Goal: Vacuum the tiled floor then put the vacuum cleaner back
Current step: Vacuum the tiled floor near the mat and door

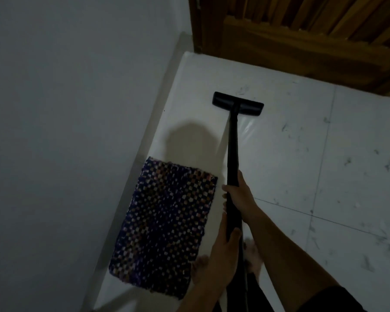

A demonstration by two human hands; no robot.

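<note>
Two bare feet [252,255] stand on the tiled floor [302,154] at the very bottom. Just in front of them the left hand [221,255] wraps round the near end of the black vacuum tube [232,143], with its thumb on top. A bit farther along, the right hand [240,194] holds the same tube, fingers curled round it. (So both hands are closed on the tube, one behind the other.)

At 10 o'clock from the feet lies a dark woven mat [164,221] with lots of small coloured squares. Its left edge runs right by the foot of the wall [65,109]. Its right edge is just beside the tube.

The tube points to 12 o'clock. At its far end the flat black floor head [238,102] sits on the tile, near the corner of the room. A strip of bare floor lies between the head and the wall at 9 o'clock. A little more floor lies between the head and the brown wooden door [302,37] at 1 o'clock, whose bottom edge closes off the far side.

From 2 to 4 o'clock the white tiles spread out wide, with grey marks and thin dark lines between them.
</note>
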